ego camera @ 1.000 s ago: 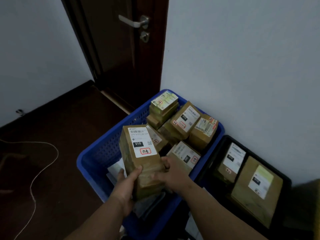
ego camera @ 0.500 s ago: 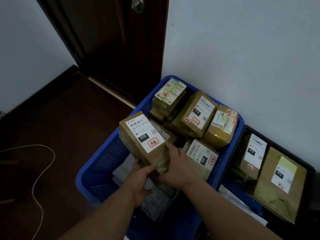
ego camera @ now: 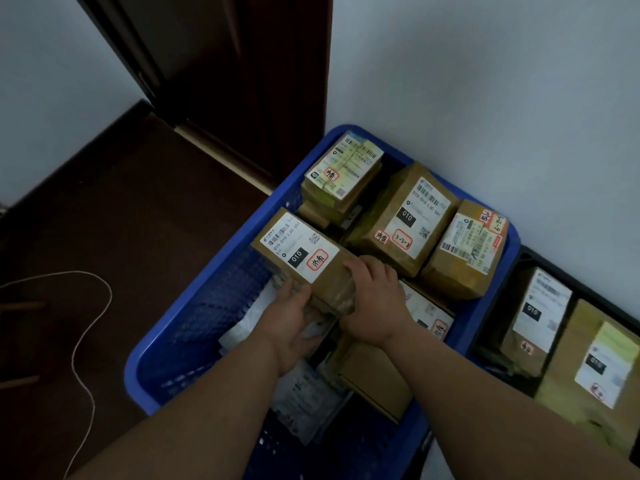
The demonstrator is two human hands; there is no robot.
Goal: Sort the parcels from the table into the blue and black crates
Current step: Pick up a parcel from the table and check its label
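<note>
The blue crate [ego camera: 194, 327] stands on the dark floor [ego camera: 104, 220] against the pale wall [ego camera: 485, 81], with the black crate [ego camera: 526, 261] touching its right side. Several brown parcels lie in the blue crate's far half: one with a green-tinted label [ego camera: 343, 168] at the back, a larger one [ego camera: 401, 220] beside it, and another [ego camera: 467, 247] by the right rim. Two more parcels [ego camera: 568, 341] lie in the black crate.

Both forearms reach in from the bottom edge over the blue crate. Between the hands sits the held parcel [ego camera: 298, 251], tilted, label up, above the crate's left middle. The right hand [ego camera: 374, 306] lies over its near right corner with fingers curled down onto the top. The left hand [ego camera: 291, 323] cups its near left end from below, fingers wrapped under the box. A thin white cord [ego camera: 93, 323] loops over the floor at left.
</note>
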